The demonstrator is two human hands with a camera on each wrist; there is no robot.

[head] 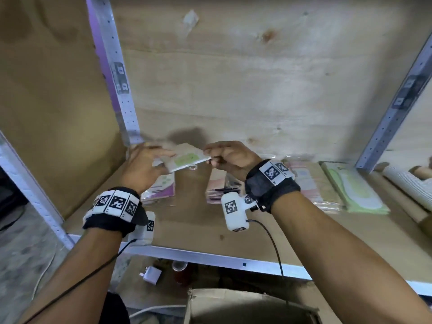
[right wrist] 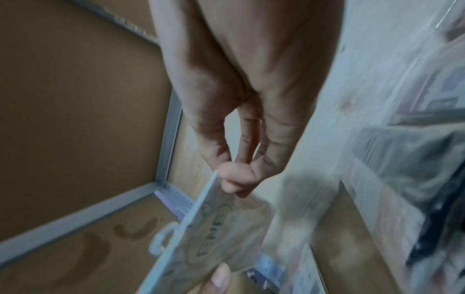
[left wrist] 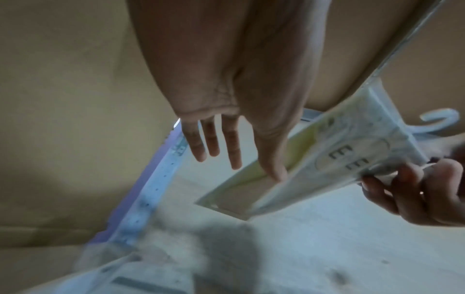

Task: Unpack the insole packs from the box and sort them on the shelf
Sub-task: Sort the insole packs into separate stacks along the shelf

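Both hands hold one green-and-white insole pack (head: 187,159) in the air above the left part of the wooden shelf (head: 198,232). My left hand (head: 154,157) has its thumb laid on the pack's left end, and three fingers (left wrist: 214,143) stick out straight beside it; the index finger is hidden. My right hand (head: 211,156) pinches the pack's right end between thumb and fingertips (right wrist: 234,181). The pack (left wrist: 352,151) has a white hanger hook (left wrist: 440,119). The open cardboard box (head: 245,305) stands below the shelf's front edge.
Several stacks of packs lie on the shelf: a purple one (head: 161,188), a pink one (head: 219,185), a pink-brown one (head: 308,181) and a green one (head: 355,190). Cardboard rolls (head: 406,181) lie at far right. Metal uprights (head: 121,90) frame the bay.
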